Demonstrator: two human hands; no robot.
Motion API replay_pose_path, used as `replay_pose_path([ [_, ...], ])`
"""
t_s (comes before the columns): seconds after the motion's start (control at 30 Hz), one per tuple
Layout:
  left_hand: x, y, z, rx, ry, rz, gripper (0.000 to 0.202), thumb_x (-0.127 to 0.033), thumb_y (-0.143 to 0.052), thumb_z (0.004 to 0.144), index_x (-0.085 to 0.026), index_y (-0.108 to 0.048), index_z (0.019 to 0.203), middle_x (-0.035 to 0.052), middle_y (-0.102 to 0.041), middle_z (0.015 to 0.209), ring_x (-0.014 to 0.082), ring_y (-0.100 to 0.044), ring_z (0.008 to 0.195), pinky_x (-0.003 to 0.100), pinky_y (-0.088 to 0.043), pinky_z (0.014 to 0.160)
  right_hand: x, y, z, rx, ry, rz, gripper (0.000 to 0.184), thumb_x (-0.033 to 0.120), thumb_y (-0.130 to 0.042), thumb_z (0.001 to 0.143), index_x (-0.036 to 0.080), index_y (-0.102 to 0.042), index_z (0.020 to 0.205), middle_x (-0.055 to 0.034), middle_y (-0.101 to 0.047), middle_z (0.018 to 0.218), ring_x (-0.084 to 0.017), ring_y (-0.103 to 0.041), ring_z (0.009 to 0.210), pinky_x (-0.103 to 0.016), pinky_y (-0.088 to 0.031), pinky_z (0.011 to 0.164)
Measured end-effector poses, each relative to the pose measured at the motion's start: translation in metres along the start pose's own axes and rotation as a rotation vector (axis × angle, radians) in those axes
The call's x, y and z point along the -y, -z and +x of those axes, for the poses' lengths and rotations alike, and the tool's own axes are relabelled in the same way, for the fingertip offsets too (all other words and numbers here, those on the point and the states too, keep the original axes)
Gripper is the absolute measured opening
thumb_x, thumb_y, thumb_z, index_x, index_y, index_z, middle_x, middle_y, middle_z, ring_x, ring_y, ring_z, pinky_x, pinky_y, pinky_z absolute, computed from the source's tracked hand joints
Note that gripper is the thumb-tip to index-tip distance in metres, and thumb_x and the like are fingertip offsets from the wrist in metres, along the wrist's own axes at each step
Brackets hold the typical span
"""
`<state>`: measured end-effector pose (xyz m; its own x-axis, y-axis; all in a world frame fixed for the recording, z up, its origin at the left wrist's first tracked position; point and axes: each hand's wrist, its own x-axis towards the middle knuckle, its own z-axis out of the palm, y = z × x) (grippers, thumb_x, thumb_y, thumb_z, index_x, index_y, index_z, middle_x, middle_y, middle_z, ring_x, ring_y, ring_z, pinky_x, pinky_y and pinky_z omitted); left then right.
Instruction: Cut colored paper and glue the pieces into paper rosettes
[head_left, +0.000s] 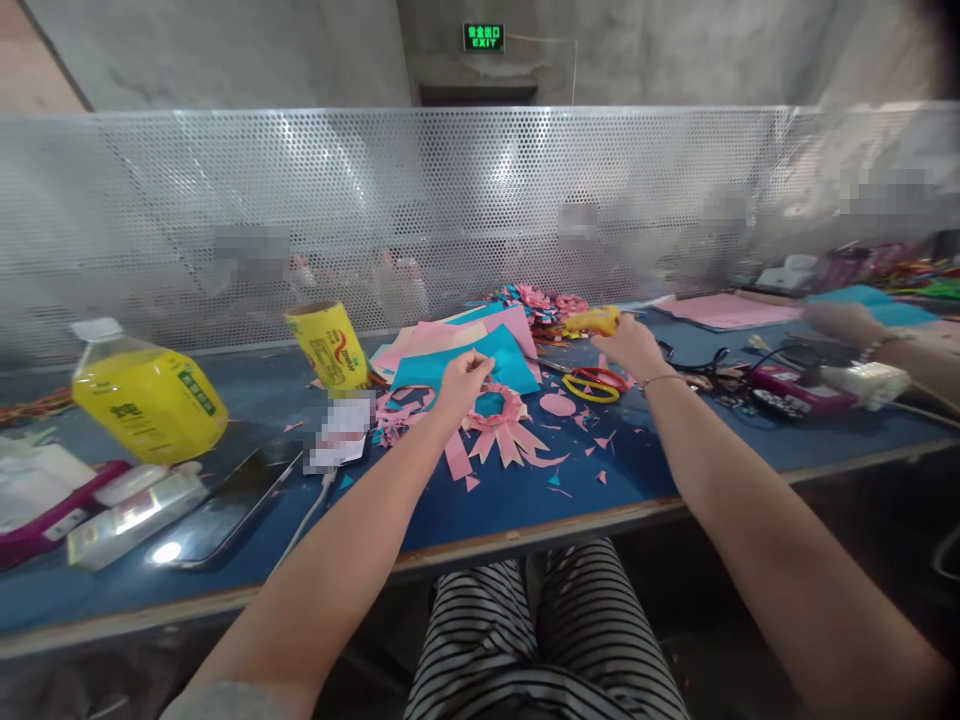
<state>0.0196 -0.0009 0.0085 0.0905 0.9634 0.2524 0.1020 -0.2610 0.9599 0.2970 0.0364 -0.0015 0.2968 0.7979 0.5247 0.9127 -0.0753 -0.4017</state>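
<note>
My right hand point(630, 345) is closed around a yellow glue gun point(594, 321), with the nozzle pointing left over the table. Over the blue paper my left hand point(466, 380) is closed in a pinch; what its fingertips hold is too small to make out. Just below and right of it lies a pink paper rosette point(511, 412) with a round blue centre and notched ribbon tails point(510, 443). Scissors point(596, 384) with red and yellow handles lie below the glue gun. A pink paper disc point(557, 404) rests nearby among scraps.
Blue paper point(480, 355) and pink sheets lie behind the rosette, with finished paper flowers point(536, 300) beyond. A yellow tube point(330, 345), a bottle point(150, 395) and phone point(217, 510) are at left. Another person's hand point(844, 325) is at right. A perforated metal screen point(480, 190) borders the table.
</note>
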Motion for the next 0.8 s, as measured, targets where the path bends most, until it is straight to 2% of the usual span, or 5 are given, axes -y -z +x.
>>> replay_pose_path([
  [0.1,-0.002,0.000,-0.002,-0.014,0.043,-0.067,0.014,-0.023,-0.060,0.067,-0.015,-0.051,0.060,-0.0022,-0.049,0.056,0.0092,-0.052,0.053,0.020,-0.044,0.049,0.027,0.008,-0.010,-0.145,0.150,0.059,0.046,0.037,-0.054,0.065,0.012,-0.050,0.104,-0.0154,-0.061,0.093,-0.029,-0.057,0.084,-0.037,-0.043,0.068],
  [0.2,-0.004,0.000,-0.003,-0.023,0.069,-0.104,0.015,-0.022,-0.061,0.066,-0.015,-0.051,0.059,-0.0031,-0.048,0.054,0.0088,-0.052,0.051,0.021,-0.045,0.049,0.045,0.010,-0.020,-0.170,0.307,0.088,0.047,0.036,-0.052,0.067,0.011,-0.046,0.106,-0.0165,-0.059,0.098,-0.029,-0.056,0.088,-0.037,-0.043,0.070],
  [0.27,-0.006,0.000,-0.004,-0.024,0.077,-0.102,0.015,-0.023,-0.062,0.066,-0.015,-0.051,0.059,-0.0035,-0.048,0.053,0.0086,-0.051,0.050,0.021,-0.044,0.049,0.052,0.008,-0.025,-0.159,0.352,0.089,0.048,0.036,-0.052,0.067,0.011,-0.044,0.107,-0.0165,-0.058,0.097,-0.029,-0.056,0.086,-0.037,-0.043,0.069],
  [0.6,-0.003,-0.001,-0.001,-0.017,0.112,-0.065,0.014,-0.021,-0.060,0.066,-0.016,-0.050,0.057,-0.0040,-0.048,0.052,0.0084,-0.052,0.049,0.019,-0.042,0.047,0.067,0.008,-0.033,-0.084,0.302,0.050,0.044,0.035,-0.050,0.070,0.013,-0.042,0.108,-0.0158,-0.060,0.097,-0.029,-0.058,0.082,-0.034,-0.042,0.065],
  [0.8,-0.004,-0.001,-0.001,-0.023,0.110,-0.059,0.015,-0.021,-0.060,0.066,-0.016,-0.050,0.057,-0.0041,-0.048,0.051,0.0083,-0.052,0.049,0.020,-0.041,0.047,0.069,0.009,-0.034,-0.054,0.320,0.035,0.043,0.034,-0.049,0.071,0.011,-0.044,0.107,-0.0166,-0.061,0.095,-0.030,-0.058,0.082,-0.033,-0.041,0.065],
])
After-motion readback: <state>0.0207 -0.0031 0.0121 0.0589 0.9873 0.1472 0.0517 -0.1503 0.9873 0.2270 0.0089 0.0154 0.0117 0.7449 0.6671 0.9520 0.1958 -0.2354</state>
